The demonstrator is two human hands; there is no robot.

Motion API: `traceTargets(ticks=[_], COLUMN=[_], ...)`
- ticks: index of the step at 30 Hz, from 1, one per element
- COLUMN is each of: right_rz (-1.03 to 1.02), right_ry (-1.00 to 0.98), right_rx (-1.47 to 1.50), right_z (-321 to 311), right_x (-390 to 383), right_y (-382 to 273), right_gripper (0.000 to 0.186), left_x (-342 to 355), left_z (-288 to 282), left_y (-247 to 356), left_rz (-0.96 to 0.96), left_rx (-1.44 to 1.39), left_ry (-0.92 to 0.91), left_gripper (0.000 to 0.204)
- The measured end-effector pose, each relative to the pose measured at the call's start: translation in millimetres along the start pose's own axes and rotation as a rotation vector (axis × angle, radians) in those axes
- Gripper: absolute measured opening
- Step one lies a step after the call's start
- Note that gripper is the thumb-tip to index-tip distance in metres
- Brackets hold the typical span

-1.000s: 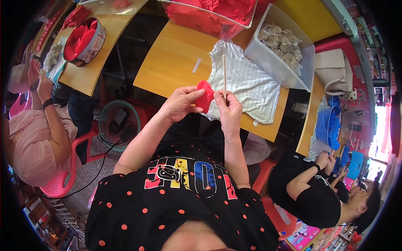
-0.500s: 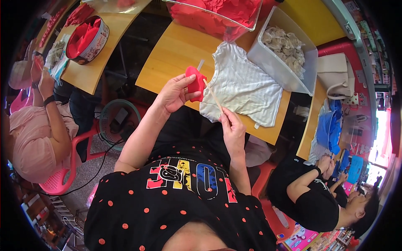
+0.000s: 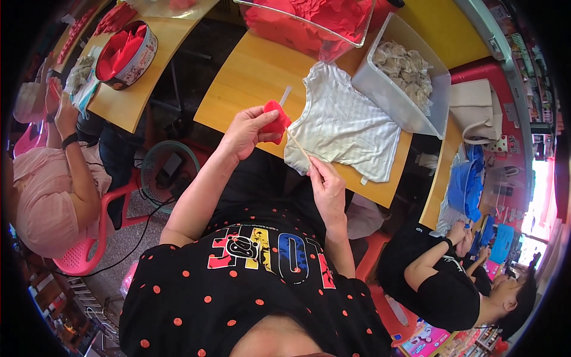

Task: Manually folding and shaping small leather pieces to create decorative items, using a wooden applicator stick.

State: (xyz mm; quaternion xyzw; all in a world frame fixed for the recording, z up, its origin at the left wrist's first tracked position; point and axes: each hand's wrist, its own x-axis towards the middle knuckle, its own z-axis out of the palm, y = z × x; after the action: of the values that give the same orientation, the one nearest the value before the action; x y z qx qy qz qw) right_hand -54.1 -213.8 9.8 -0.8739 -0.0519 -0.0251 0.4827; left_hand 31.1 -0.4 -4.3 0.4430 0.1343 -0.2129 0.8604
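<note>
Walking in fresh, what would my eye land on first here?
Probably the clear box heaped with red pieces, at the top of the view. Then the left hand, mid-view, holding one red piece, with a thin stick in the right hand. A white shirt lies on the table.

from where i stand, i see a black short-sleeved t-shirt (image 3: pixel 190 318) scattered with round orange-red dots (image 3: pixel 208 299), bold block letters (image 3: pixel 265 250) in red, yellow and blue across its chest, dark trousers (image 3: pixel 259 181), and bare, gloveless hands (image 3: pixel 245 132).
</note>
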Motion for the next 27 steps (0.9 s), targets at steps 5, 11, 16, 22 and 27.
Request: traceTargets(ticks=[5,11,16,22,27], right_rz=[0.010,0.221,0.352,0.305,0.487], right_ry=[-0.038,-0.052,-0.106,-0.128,-0.095], right_rx=[0.005,0.344,0.491,0.475,0.846], right_z=[3,16,23,27,37], right_x=[5,3,-2,1,-3], right_y=[1,22,25,27,27], right_gripper=[0.020,0.023,0.026,0.027,0.028], left_x=[-1,-2,-3,-5,-4], left_z=[-1,-4,-7,-11,-6], left_y=[-6,-9,-8,-10,-8], left_rz=[-0.024,-0.135,-0.106,-0.137,-0.162], left_rx=[0.217,0.278,0.314,0.273,0.160], left_ry=[-0.075,-0.115,-0.134,-0.163,-0.168], left_gripper=[0.030,0.034,0.039,0.043,0.042])
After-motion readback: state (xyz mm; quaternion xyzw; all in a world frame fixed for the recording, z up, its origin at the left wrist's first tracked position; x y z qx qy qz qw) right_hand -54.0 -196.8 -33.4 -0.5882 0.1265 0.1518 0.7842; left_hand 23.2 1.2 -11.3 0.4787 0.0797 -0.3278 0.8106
